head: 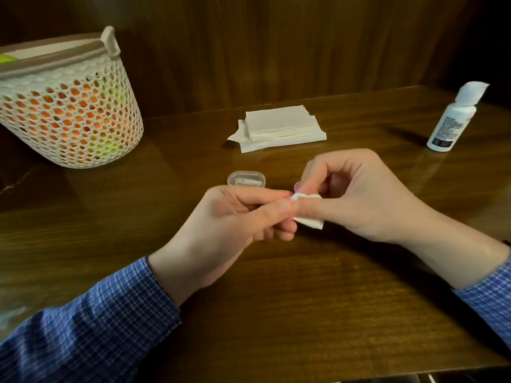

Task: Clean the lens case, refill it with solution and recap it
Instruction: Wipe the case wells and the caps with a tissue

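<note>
We judge cleaning underway, refill and recap pending. Solution bottle (453, 120) stands on the table (304, 286) well beyond the right hand (359, 197), untouched. Both that and the left hand (235, 219) pinch a folded tissue (308, 214). Clear lens case (246, 178) lies just beyond the left hand.

one basket (69, 117), one tissue stack (279, 128), one bottle (453, 120), one clear case (246, 178)

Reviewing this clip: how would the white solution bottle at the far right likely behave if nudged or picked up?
The solution bottle stands upright, tall over a narrow base, so a nudge near its flipped-open cap would probably tip it. It looks like small plastic, likely light. With the cap open, a tip might leak onto the table.
</note>
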The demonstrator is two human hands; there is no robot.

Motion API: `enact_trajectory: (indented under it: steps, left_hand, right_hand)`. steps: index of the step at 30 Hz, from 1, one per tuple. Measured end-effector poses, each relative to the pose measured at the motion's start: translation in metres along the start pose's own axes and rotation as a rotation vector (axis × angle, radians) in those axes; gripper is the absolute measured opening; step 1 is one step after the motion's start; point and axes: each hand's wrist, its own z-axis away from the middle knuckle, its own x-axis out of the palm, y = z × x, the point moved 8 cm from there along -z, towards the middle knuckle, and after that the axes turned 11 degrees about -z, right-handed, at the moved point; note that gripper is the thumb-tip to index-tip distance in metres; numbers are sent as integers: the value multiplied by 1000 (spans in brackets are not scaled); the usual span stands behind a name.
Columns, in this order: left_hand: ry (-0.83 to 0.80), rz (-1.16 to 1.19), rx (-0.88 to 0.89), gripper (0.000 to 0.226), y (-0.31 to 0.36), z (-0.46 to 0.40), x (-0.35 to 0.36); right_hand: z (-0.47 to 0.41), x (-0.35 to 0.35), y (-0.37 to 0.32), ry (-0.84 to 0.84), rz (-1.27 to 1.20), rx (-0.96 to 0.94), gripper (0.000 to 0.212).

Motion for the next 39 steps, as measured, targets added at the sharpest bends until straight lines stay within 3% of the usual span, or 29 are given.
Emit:
enact_trajectory:
  steps: [2, 4, 9, 13, 17, 20, 22, 23, 25, 26, 28, 30, 31, 35, 39]
  left_hand:
    - [-152, 155, -137, 18, -11, 0, 8]
    - [-204, 173, -158, 16, -13, 0, 11]
    - [11, -175, 33, 35, 0, 0, 2]
    - [203, -545, 445, 30, 38, 15, 4]
    - [384, -823, 617, 28, 51, 24, 1]
    - [433, -957, 719, 24, 55, 29, 3]
    - [417, -974, 793, 21, 58, 32, 9]
    - [401, -968, 808, 21, 58, 32, 11]
    - [367, -888, 732, 23, 54, 28, 8]
    - [339, -756, 612, 25, 47, 22, 2]
    - [220, -278, 270, 29, 22, 7, -9]
    - [89, 142, 14, 36, -2, -3, -6]
    - [43, 244, -47, 37, -9, -5, -4]
    - [-115, 360, -88, 34, -13, -6, 9]
    - [-89, 316, -93, 33, -14, -7, 10]
  right_hand:
    - [2, 3, -8, -61, 96, -105, 19]
    - [3, 6, -9, -107, 164, -115, 15]
    - [1, -1, 1, -56, 212, 78, 18]
    - [7, 7, 26, -28, -375, 416, 16]
    - [16, 38, 43, -54, -921, 728, 6]
    - [21, 48, 46, -110, -1107, 904, 26]
    - [24, 46, 46, -150, -1120, 961, 51]
    - [24, 44, 44, -176, -1089, 964, 53]
    - [21, 33, 40, -202, -892, 890, 38]
    - [16, 21, 39, -169, -686, 786, 29]
    - [4, -11, 25, 4, -285, 483, 18]
    - [0, -26, 5, 104, -261, 246, 19]
    - [0, -25, -2, 92, -291, 170, 20]
    - [0, -13, -7, 73, -180, 46, 17]
    - [0, -6, 4, 129, -132, 91, 9]
